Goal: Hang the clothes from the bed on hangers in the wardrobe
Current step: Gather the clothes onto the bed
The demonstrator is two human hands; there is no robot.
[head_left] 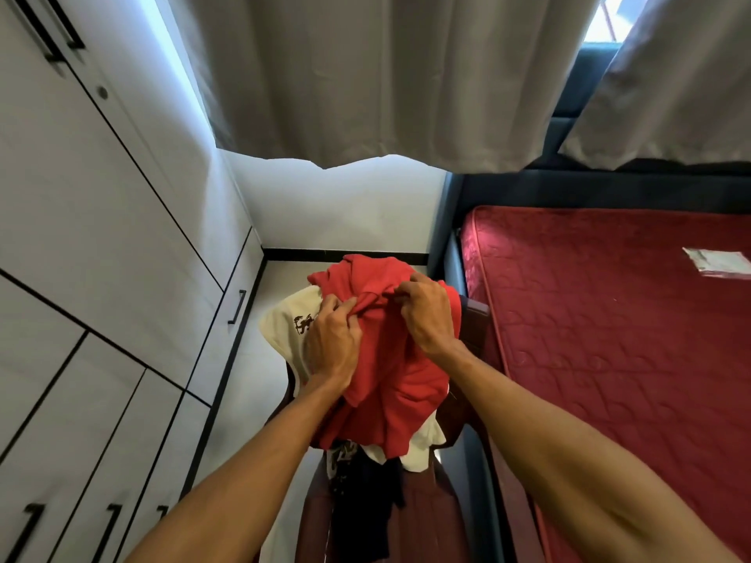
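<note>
Your left hand (pixel 331 345) is bunched into the red garment (pixel 390 359), fingers curled and gripping a fold near its top. Your right hand (pixel 426 308) pinches the same fold from the other side, fingertips closed on the cloth. The red garment sits on top of a heap of clothes in front of you, between the wardrobe (pixel 101 258) on your left and the bed (pixel 630 339) on your right. Under it lies a cream garment (pixel 290 319) with a dark printed mark; the print is too small and creased to read. Lower down, dark clothing (pixel 365 505) trails off, half covered. What the heap rests on is mostly hidden. A small pale packet (pixel 717 262) lies on the bed's red mattress, its markings illegible. The wardrobe doors are closed. Grey curtains (pixel 386 75) hang above.
</note>
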